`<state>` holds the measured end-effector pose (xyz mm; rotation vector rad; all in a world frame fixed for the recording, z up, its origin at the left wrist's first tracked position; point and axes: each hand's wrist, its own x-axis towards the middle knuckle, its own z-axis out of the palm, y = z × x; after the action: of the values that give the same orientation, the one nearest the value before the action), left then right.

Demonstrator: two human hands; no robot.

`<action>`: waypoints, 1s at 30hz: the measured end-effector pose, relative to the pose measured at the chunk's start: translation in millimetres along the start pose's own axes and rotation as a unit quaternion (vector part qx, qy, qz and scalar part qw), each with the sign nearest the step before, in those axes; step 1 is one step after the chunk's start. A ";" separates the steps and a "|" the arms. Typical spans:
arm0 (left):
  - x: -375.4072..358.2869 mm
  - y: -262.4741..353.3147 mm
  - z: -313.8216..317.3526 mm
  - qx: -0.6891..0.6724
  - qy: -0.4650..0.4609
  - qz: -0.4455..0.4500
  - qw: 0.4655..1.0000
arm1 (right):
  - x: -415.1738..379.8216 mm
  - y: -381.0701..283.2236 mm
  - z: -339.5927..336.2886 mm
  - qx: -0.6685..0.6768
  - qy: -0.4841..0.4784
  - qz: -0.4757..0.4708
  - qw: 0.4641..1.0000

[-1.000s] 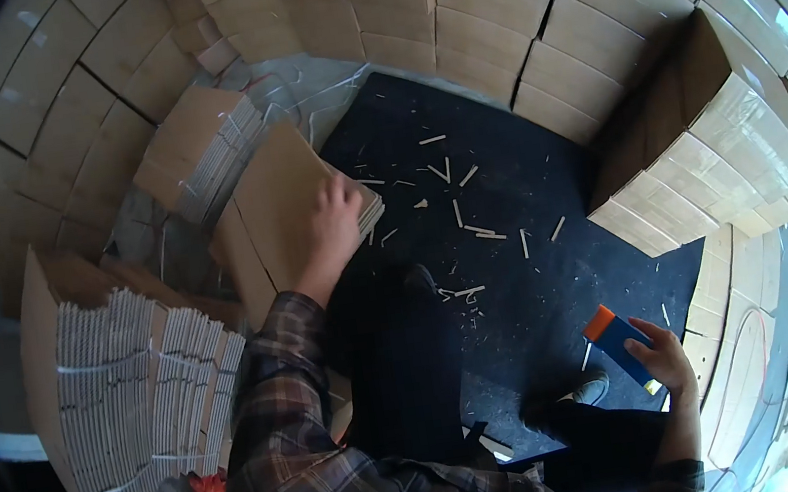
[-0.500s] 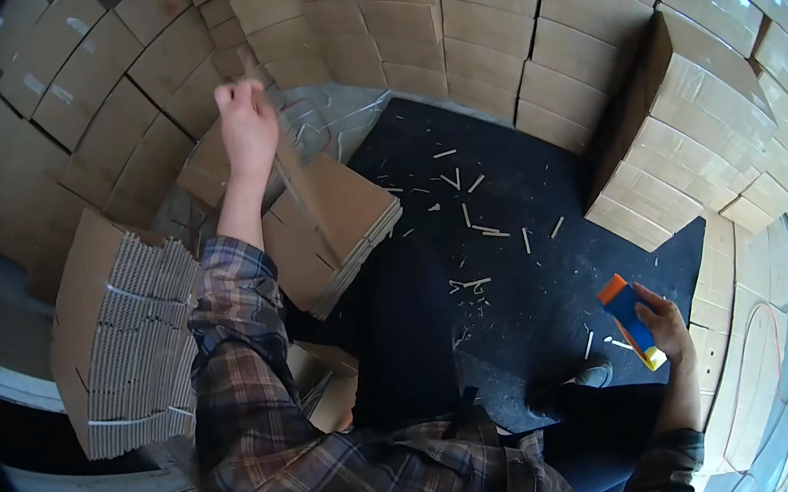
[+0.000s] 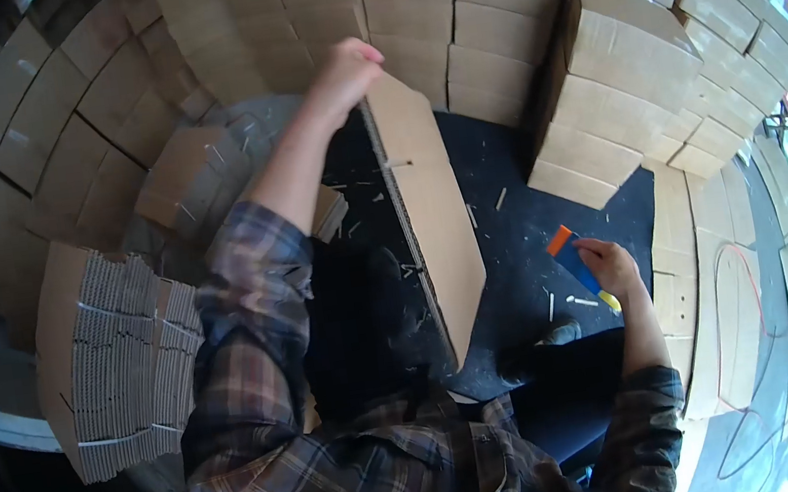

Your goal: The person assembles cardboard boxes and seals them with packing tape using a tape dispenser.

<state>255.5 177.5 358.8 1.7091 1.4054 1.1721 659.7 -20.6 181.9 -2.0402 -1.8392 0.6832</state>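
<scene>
My left hand (image 3: 347, 78) is raised ahead of me, closed on the top corner of a slotted cardboard piece (image 3: 429, 211). The piece hangs upright, nearly edge-on, with short slits cut in it and its lower tip near the black mat. Over on the right, my right hand (image 3: 614, 267) is wrapped round a flat blue tool with an orange end and a yellow end (image 3: 572, 257); its kind does not show. Behind my left forearm lies a partly hidden cardboard stack (image 3: 330, 210). A strapped bundle of cardboard pieces (image 3: 115, 357) stands to my left.
Cardboard boxes (image 3: 402, 6) are stacked as a wall in front and on both sides. A box stack (image 3: 626, 76) juts out at the right. Cardboard scraps (image 3: 551, 307) lie on the black mat (image 3: 511, 230). A thin red cord (image 3: 750, 264) runs along the right.
My left hand has swung right, bringing the cardboard piece from the stack to the middle over the mat. My right hand still holds the blue tool. The view has turned slightly.
</scene>
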 end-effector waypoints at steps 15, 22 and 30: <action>-215.0 -138.8 224.6 -0.249 -0.186 -0.231 0.922 | 14.3 -56.8 22.5 -0.095 -0.170 0.048 0.980; -227.3 -126.4 237.9 -0.293 -0.250 -0.248 0.889 | 40.3 -74.9 17.4 -0.151 -0.216 0.094 0.960; -203.1 -136.6 232.8 -0.249 -0.271 -0.276 0.888 | 76.4 -48.8 66.2 -0.132 -0.310 0.079 0.938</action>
<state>403.7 28.4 94.3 1.0461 1.0149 0.5902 587.8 55.4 141.4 -2.3444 -2.2049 1.3122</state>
